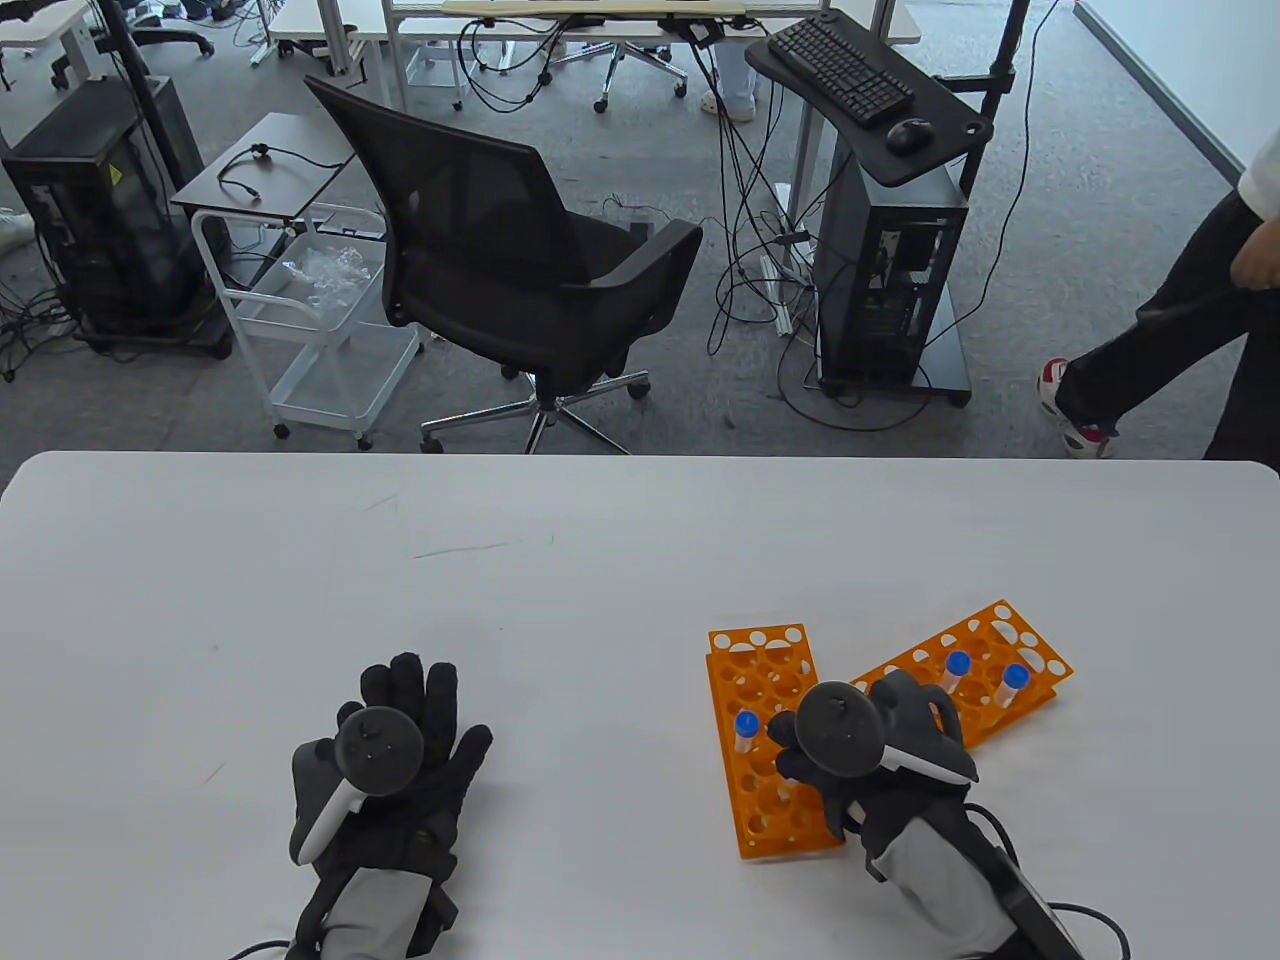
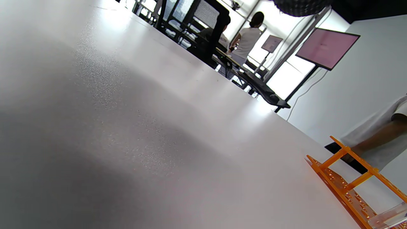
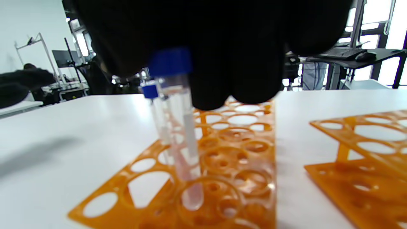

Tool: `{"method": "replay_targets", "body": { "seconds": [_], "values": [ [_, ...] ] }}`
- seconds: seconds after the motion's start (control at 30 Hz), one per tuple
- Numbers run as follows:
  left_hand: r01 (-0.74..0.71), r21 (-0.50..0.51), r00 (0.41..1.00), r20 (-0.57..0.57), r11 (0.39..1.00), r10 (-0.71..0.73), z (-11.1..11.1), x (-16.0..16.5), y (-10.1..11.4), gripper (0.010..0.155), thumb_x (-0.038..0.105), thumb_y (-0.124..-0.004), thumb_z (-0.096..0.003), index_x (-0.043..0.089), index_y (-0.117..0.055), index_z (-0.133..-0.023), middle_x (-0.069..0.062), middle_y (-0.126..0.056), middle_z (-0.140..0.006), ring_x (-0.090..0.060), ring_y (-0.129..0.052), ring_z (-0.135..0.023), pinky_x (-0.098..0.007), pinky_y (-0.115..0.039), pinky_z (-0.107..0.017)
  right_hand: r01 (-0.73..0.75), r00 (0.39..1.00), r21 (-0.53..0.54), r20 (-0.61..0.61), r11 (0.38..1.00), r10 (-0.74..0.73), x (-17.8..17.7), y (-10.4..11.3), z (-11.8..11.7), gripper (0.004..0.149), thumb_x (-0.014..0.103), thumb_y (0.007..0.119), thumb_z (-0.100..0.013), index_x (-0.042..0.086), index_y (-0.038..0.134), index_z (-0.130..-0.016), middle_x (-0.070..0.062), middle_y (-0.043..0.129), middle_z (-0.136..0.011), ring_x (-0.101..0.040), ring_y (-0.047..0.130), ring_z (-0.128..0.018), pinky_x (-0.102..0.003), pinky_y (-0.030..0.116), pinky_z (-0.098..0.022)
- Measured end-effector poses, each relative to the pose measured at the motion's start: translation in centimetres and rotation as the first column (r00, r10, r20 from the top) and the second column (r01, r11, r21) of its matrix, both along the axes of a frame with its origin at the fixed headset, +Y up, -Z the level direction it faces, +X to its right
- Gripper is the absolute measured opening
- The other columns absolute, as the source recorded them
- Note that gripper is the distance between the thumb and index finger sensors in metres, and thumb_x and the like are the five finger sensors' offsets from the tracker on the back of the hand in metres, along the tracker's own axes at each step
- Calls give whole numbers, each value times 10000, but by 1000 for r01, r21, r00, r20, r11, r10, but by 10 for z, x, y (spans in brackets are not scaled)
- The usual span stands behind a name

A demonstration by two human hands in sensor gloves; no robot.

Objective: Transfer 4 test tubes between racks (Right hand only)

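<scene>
Two black-gloved hands sit at the near edge of the white counter (image 1: 600,560). On the left, the left hand (image 1: 400,760) lies flat and palm-down on the bare surface, fingers spread and holding nothing, well apart from the racks. On the right, the right hand (image 1: 870,740) hovers over the near orange plastic test-tube rack (image 1: 770,800); in the right wrist view its fingertips (image 3: 241,79) close around the top of a clear test tube with a blue screw cap (image 3: 181,127), which stands nearly upright with its rounded tip lowered into a hole at the rack's near end. Just behind it in that view a second clear blue-capped tube (image 3: 155,111) stands in the same rack; the table view shows this tube (image 1: 745,730) at the rack's left side, just beside the hand.

Slightly farther back and to the right, touching or nearly touching the first rack at a corner, lies the second orange test-tube rack (image 1: 1000,640), set at an angle. Two more blue-capped tubes stand in it, one (image 1: 957,668) close to the right hand's knuckles, the other (image 1: 1016,682) farther right.

Beyond the counter's far edge stand a black mesh office chair (image 1: 520,260), a white wire trolley (image 1: 310,320) and a black computer stand with keyboard (image 1: 860,90).
</scene>
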State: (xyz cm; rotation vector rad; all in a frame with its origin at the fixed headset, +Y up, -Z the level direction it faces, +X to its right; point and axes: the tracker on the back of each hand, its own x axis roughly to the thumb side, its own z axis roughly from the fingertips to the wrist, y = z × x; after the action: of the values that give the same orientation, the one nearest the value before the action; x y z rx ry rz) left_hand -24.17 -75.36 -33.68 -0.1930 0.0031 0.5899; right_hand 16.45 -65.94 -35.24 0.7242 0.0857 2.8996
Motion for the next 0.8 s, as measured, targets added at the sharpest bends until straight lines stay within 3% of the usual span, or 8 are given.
{"method": "replay_targets", "body": {
  "seconds": [0.37,0.8],
  "values": [
    [1,0,1000,0,1000,-1,0,0,0,713,650,-494,-574,492,-50,-1109,207,160,-1132,-40,296,-1001,-369,205,-724,115,993,53,28,992,-116,23,26,3,462,327,824,-447,118,871,-856,-152,999,-716,-402,941,-602,-615,694,-515],
    [0,-1,1000,-2,1000,0,0,0,0,712,650,-494,-574,492,-50,-1108,208,161,-1132,-39,296,-1001,-369,205,-724,210,957,139,172,968,-232,79,49,-2,461,326,825,-448,115,873,-856,-155,1000,-711,-407,940,-599,-618,692,-513]
  ]
}}
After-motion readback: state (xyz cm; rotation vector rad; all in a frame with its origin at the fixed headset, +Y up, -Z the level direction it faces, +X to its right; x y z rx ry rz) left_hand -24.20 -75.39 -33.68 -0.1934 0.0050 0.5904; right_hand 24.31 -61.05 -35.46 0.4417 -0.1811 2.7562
